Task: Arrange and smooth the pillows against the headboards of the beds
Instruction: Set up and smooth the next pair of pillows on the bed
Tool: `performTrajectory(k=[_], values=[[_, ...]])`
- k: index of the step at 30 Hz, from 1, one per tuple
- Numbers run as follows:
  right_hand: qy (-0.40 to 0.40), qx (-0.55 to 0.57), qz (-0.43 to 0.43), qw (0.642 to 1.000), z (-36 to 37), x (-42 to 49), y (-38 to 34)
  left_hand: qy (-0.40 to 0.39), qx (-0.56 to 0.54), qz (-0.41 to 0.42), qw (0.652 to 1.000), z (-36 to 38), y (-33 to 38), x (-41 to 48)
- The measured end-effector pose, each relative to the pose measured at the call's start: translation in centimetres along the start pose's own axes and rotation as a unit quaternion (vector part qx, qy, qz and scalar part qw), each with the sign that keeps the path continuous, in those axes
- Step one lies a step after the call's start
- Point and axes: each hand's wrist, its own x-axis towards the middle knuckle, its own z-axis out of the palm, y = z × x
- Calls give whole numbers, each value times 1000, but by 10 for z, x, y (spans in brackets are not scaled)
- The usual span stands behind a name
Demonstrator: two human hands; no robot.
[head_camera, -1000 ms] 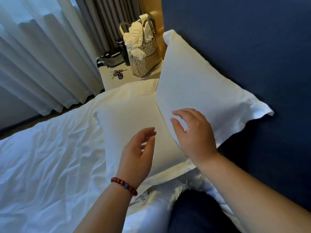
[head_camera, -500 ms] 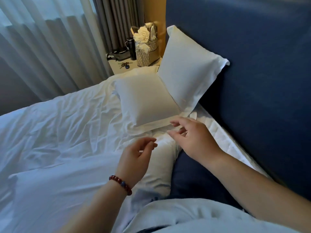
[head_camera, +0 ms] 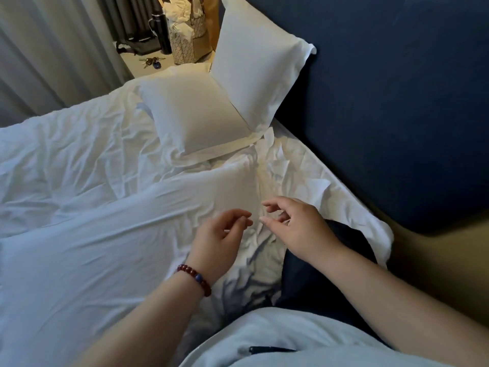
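my left grip [head_camera: 222, 239] loose, empty | my right grip [head_camera: 299, 229] loose, empty | both over duvet [head_camera: 105, 234] | bag [head_camera: 182, 46] cut off at frame top

Just below centre, the left hand [head_camera: 219, 239] and right hand [head_camera: 296, 229] hang close together over the crumpled white sheet [head_camera: 285, 168], fingers loosely curled, holding nothing, fingertips near but apart. A red bead bracelet [head_camera: 195, 279] circles the left wrist. Toward 12 o'clock an upright pillow [head_camera: 254, 75] leans on the dark blue headboard [head_camera: 397, 102], which fills the 1 to 3 o'clock side. A flat pillow [head_camera: 193, 117] lies at 11 o'clock, its corner tucked under the upright one. Beyond them, a bedside worktop [head_camera: 132, 56] carries a patterned bag [head_camera: 188, 41], keys [head_camera: 152, 62] and a black flask [head_camera: 162, 35]. A pale curtain [head_camera: 53, 49] hangs at 10 o'clock.
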Motion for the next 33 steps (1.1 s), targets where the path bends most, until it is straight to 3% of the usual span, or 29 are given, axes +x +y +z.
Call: performTrajectory(k=[7,14,21,26,33], values=[[-56,-14,24,998,17,-34,24,3,-10,-52,999,6,-24,-33],[-183,-75,45,979,-1,-70,84,10,4,-105,994,53,-41,-62],[-250,-33,11,968,-17,-89,114,116,-7,-147,982,93,-38,-97],[-300,-36,-31,953,-10,-88,126,171,47,-141,974,110,-27,-120],[-326,-17,-97,940,18,-75,89,220,97,-135,961,88,-42,-145]])
